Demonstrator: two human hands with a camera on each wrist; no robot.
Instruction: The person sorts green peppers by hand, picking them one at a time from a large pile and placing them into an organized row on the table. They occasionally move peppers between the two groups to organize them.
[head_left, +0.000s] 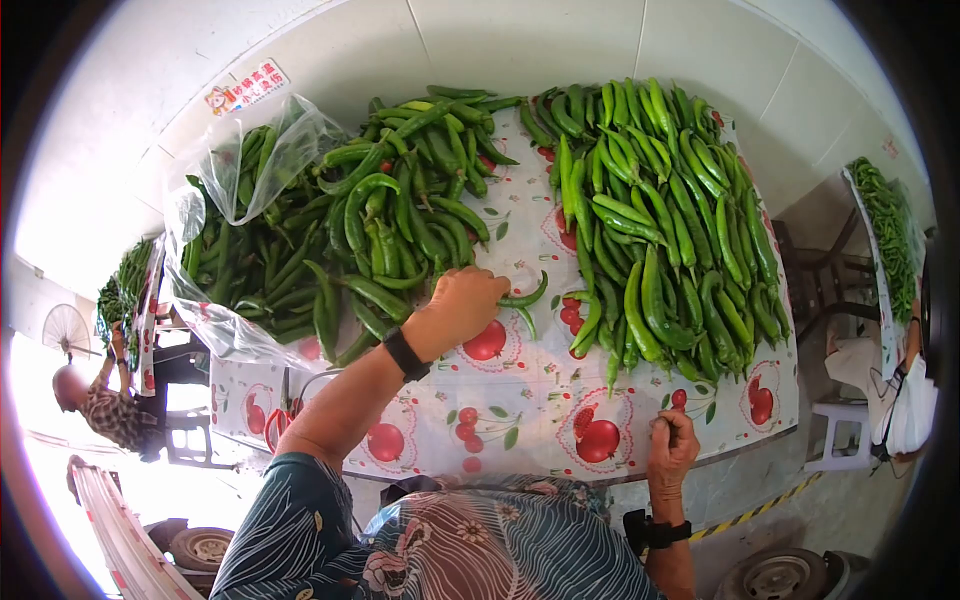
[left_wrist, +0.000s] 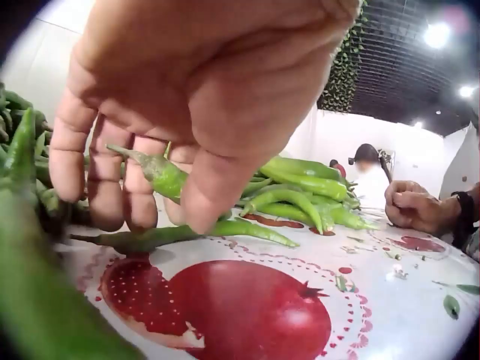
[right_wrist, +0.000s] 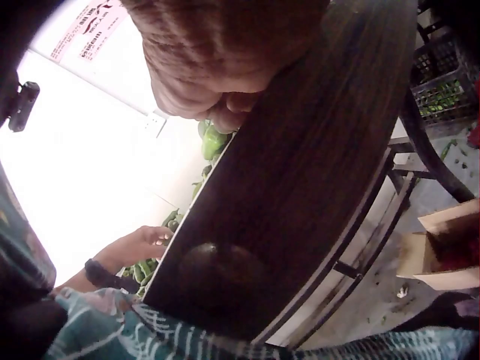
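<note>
My left hand (head_left: 462, 308) is over the tablecloth, between two heaps of green chili peppers. In the left wrist view, its thumb and fingers pinch a green chili pepper (left_wrist: 163, 175), stem end showing toward the left. Beneath the fingers, a second chili pepper (left_wrist: 180, 237) lies on the cloth beside a printed pomegranate. Close to my right hand (head_left: 673, 447) is the table's front edge, where it rests loosely curled and holds nothing. The left heap (head_left: 385, 210) is partly inside a clear plastic bag (head_left: 185, 290). To the right, the other heap (head_left: 665, 215) has peppers laid mostly lengthwise.
Red-handled scissors (head_left: 277, 428) lie near the front left, partly behind my left forearm. A tiled wall (head_left: 520, 45) stands behind the table. On the right are a plastic stool (head_left: 838, 435) and a second pepper-laden table (head_left: 880, 230). Another person (head_left: 110, 410) works at far left.
</note>
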